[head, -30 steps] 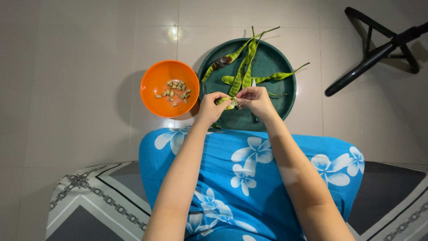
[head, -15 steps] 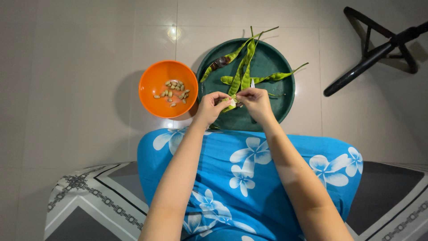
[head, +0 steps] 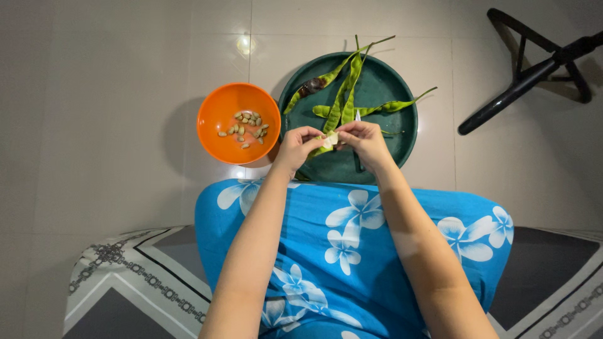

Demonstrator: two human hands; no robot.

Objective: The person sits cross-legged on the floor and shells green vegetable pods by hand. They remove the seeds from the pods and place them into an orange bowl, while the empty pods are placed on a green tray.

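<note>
Fingers of the left hand (head: pixel 296 148) and right hand (head: pixel 366 142) pinch shut on a split green pod (head: pixel 325 144), held over the near edge of the dark green tray (head: pixel 389 147). It looks light and limp, likely best held near its seam. Shelled seeds sit in the orange bowl (head: pixel 217 110) beside the tray's left edge.

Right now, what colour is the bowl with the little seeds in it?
Orange; the bowl shows clearly in the head view.

An orange bowl (head: pixel 239 123) of pale seeds (head: pixel 246 129) sits on the tiled floor (head: pixel 113 94) just left of the green tray, a black stand (head: pixel 534 69) occupies the upper right corner, and a patterned mat (head: pixel 125 276) runs along the bottom edge.
</note>
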